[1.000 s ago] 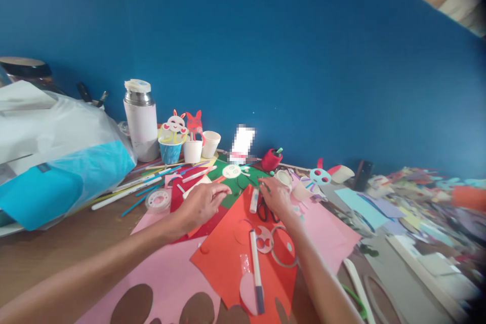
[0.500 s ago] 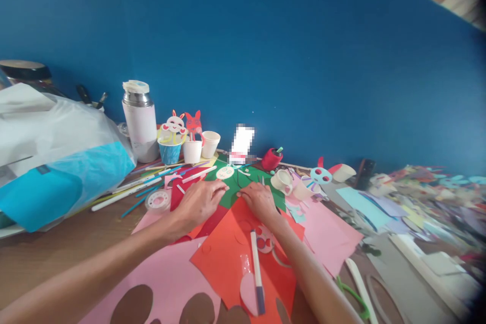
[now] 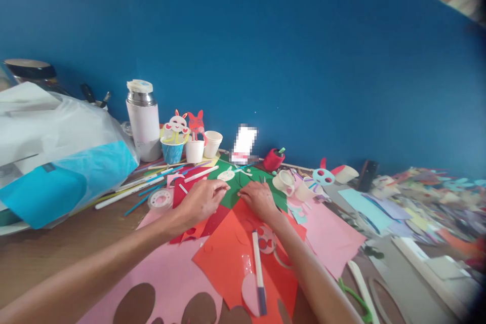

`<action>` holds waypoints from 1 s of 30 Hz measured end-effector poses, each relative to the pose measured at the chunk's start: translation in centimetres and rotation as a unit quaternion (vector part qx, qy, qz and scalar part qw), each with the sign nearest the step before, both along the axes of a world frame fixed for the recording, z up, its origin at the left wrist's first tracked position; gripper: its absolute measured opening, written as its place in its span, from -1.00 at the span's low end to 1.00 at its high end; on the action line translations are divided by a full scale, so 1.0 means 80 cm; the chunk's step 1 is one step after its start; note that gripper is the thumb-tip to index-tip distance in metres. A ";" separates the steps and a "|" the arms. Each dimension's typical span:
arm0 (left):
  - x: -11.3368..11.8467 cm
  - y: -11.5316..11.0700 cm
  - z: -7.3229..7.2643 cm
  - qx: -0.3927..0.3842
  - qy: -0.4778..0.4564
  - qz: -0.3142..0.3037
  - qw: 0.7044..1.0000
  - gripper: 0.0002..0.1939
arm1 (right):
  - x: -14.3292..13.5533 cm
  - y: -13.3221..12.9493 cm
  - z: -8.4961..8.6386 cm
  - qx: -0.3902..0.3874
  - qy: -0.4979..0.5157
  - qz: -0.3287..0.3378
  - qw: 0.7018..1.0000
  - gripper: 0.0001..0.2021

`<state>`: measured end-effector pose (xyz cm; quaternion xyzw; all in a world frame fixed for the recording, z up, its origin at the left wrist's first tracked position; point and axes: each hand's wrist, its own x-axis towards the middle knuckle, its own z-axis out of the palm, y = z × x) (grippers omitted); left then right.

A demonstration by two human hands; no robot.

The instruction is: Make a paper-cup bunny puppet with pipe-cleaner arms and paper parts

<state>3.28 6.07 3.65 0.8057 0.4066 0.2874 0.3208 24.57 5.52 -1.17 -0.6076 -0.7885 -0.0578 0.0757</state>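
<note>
My left hand [image 3: 205,198] is closed over the green paper [image 3: 250,180], its thumb and fingers pressed together; whatever lies between them is too small to make out. Across a narrow gap, my right hand [image 3: 259,199] has its fingers curled together near the orange paper's [image 3: 224,245] top corner, and their tips hide anything held. Just beyond my left hand lies a white cut-out face [image 3: 226,175]. A white marker with a dark blue cap [image 3: 258,268] rests on the orange paper, beside a red and white cut-out [image 3: 267,239] partly under my right forearm.
A flask [image 3: 143,121], a blue cup [image 3: 172,152] and white cups [image 3: 195,151] stand at the back left, near a plastic bag [image 3: 87,131]. A tape roll [image 3: 160,199] lies left of my left hand. Further right are pink paper [image 3: 330,235], a red roll [image 3: 273,160] and paper scraps.
The whole view has shifted slightly, so things appear a little further right. Both hands hold nearly the same pose and place over the papers.
</note>
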 end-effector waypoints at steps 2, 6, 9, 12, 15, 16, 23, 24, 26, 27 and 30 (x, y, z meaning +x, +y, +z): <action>0.000 -0.001 -0.001 -0.020 -0.013 -0.008 1.000 -0.69 | -0.001 0.002 0.000 0.006 0.000 0.009 1.000 -0.82; 0.000 0.002 -0.005 -0.036 -0.037 -0.015 0.999 -0.72 | -0.003 0.001 0.001 0.019 0.055 0.005 0.998 -0.81; 0.000 0.005 -0.006 -0.052 -0.047 -0.003 0.998 -0.70 | -0.006 -0.003 0.008 -0.022 0.194 0.018 0.981 -0.79; 0.001 0.007 -0.007 -0.064 -0.050 0.005 0.997 -0.68 | -0.015 -0.010 0.021 -0.098 0.343 0.029 0.934 -0.77; 0.001 0.008 -0.008 -0.090 -0.061 -0.003 0.994 -0.69 | -0.028 -0.018 0.034 -0.130 0.419 0.012 0.898 -0.76; 0.002 0.008 -0.009 -0.100 -0.065 -0.004 0.993 -0.70 | -0.033 -0.020 0.037 -0.135 0.435 0.014 0.890 -0.76; 0.004 0.010 -0.005 -0.161 -0.079 -0.010 0.984 -0.77 | -0.050 -0.032 0.051 -0.129 0.405 0.043 0.904 -0.79; 0.004 0.010 -0.005 -0.164 -0.081 -0.014 0.983 -0.78 | -0.050 -0.034 0.053 -0.122 0.393 0.047 0.910 -0.79; 0.004 0.010 -0.007 -0.162 -0.085 -0.024 0.983 -0.81 | -0.051 -0.036 0.055 -0.109 0.375 0.056 0.919 -0.80; 0.004 0.011 -0.009 -0.159 -0.086 -0.029 0.983 -0.81 | -0.051 -0.037 0.056 -0.103 0.367 0.061 0.922 -0.80; 0.005 0.011 -0.015 -0.154 -0.085 -0.042 0.983 -0.81 | -0.051 -0.038 0.058 -0.085 0.340 0.075 0.933 -0.80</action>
